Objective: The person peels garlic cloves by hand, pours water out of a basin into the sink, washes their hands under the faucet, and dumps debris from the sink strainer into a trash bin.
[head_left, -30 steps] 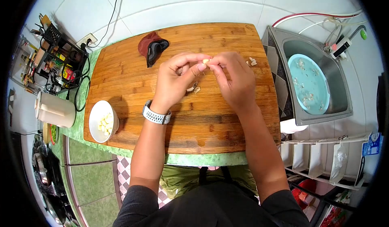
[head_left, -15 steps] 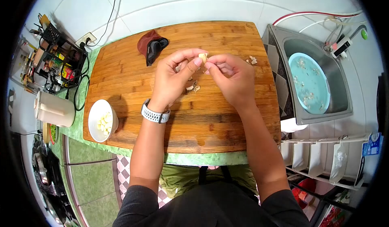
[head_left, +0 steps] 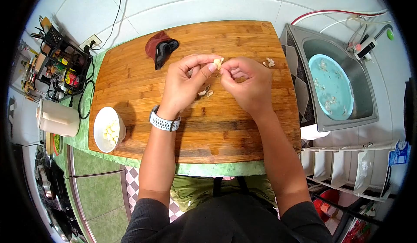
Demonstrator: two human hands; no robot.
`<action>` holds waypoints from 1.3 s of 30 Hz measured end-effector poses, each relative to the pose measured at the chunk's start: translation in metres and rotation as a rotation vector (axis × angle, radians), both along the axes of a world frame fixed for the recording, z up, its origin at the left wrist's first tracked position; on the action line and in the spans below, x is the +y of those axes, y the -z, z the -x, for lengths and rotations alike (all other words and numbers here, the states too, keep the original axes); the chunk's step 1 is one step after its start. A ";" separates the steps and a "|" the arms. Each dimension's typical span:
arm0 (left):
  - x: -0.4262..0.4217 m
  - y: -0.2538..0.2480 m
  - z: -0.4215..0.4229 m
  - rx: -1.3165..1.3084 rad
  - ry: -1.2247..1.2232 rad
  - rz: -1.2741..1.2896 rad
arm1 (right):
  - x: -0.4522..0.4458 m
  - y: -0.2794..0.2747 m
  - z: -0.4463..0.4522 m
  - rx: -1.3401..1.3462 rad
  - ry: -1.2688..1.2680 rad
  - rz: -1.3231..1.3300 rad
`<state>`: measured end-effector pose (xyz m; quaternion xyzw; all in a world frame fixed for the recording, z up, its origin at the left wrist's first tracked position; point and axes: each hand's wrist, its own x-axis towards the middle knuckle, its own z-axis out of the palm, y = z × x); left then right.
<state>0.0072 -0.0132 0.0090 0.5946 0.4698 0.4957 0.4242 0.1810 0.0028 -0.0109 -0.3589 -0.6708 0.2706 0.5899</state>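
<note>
My left hand [head_left: 186, 80], with a watch on its wrist, pinches a pale garlic clove [head_left: 218, 63] between thumb and forefinger above the wooden board [head_left: 217, 134]. My right hand [head_left: 247, 82] is closed, its thumb and fingertips pressed together against the clove's right lower edge. What lies between those fingertips is too small to make out. Scraps of garlic skin [head_left: 206, 92] lie on the board below the hands. A white bowl [head_left: 103, 116] at the board's left holds several peeled cloves [head_left: 111, 132].
A maroon and black cap-like item [head_left: 160, 48] lies at the board's back. More pale bits [head_left: 269, 62] sit near its right edge. In the sink [head_left: 367, 99] is a light blue basin [head_left: 333, 86] of water with floating scraps. A beige pitcher [head_left: 58, 118] stands left.
My right fingertips have shifted slightly down along the clove, and more of its pale surface shows. The left hand still holds it in nearly the same place.
</note>
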 end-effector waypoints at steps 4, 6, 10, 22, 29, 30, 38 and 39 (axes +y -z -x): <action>-0.001 -0.001 -0.001 0.026 -0.007 0.050 | 0.001 0.001 0.001 0.026 0.006 -0.014; 0.000 0.002 -0.001 -0.015 0.005 0.014 | 0.001 0.000 0.001 0.023 0.007 -0.016; -0.001 0.001 -0.001 0.044 0.003 0.001 | -0.002 -0.004 -0.003 -0.082 0.017 0.035; 0.000 0.001 -0.005 -0.024 -0.012 -0.031 | 0.006 0.005 0.001 0.314 -0.183 0.279; 0.000 0.001 0.000 0.132 -0.004 -0.038 | 0.004 0.002 -0.001 0.192 -0.149 0.283; 0.000 0.000 0.000 0.132 -0.004 -0.038 | 0.003 0.000 -0.001 0.188 -0.148 0.285; 0.001 0.004 -0.002 -0.023 0.040 -0.005 | 0.004 0.003 -0.001 0.257 -0.180 0.303; -0.001 0.003 -0.003 -0.037 0.049 -0.005 | 0.004 0.003 -0.002 0.204 -0.137 0.289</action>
